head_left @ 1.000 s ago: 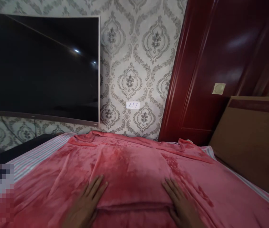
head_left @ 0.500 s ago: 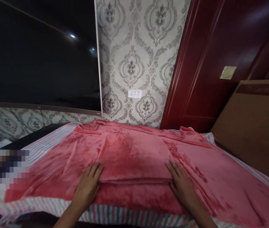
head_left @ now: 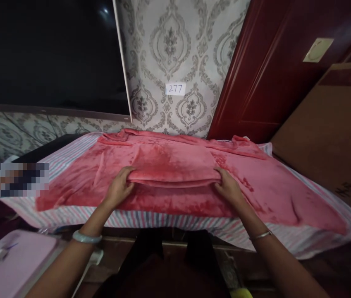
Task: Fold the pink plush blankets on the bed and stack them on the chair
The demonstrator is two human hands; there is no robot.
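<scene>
A red plush cloth point(head_left: 79, 182) lies spread on a striped sheet; I cannot tell whether it is a blanket or a garment. In its middle is a folded layered section, and my two hands grip the ends of that section's near edge. My left hand point(head_left: 121, 186) is closed on the left corner, fingers on top and thumb underneath. At the right corner, my right hand point(head_left: 228, 187) pinches in the same way. Between the hands the folded edge is raised a little and sags slightly. A rolled, bunched strip runs along the cloth's far side.
The striped sheet point(head_left: 175, 221) hangs over the near edge. Behind stand a patterned wall with a "277" label point(head_left: 175, 88), a dark television point(head_left: 48, 58) and a red door point(head_left: 256, 62). A large cardboard box point(head_left: 327, 124) leans at right; a pink stool point(head_left: 17, 260) is lower left.
My hands have gone from lying on the cloth beside the fold to gripping its two near corners, which are now raised a little. The view has tilted downward.
</scene>
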